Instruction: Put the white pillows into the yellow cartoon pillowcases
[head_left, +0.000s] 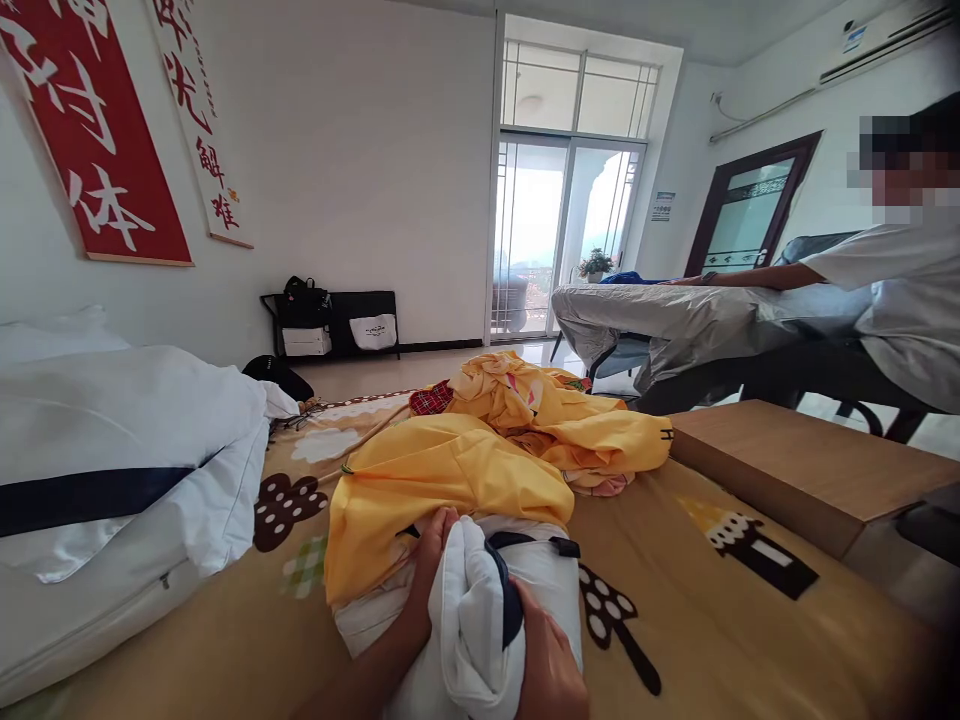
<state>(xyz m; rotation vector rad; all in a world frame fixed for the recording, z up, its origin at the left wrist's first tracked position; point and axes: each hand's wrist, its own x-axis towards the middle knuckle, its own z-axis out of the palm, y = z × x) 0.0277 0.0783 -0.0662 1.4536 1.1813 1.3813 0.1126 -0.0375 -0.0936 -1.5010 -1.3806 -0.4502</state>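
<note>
A white pillow [469,610] with a navy band is bunched into a thick fold at the lower middle. My left hand [429,560] closes on its left side, fingertips up near the edge of a yellow cloth cover [450,470]. On the right side, my right hand [551,650] grips the fold by the navy band. The yellow cover drapes over white padded fabric just beyond my hands; whether that fabric is the same pillow I cannot tell. Behind it lies a heap of crumpled yellow printed cloth [555,410].
White pillows [127,420] are stacked at left on a tan patterned blanket [675,620]. A cardboard box [810,460] stands at right. Beyond it, a person [907,260] sits at a covered table [675,310]. A black rack [341,335] with bags stands by the wall.
</note>
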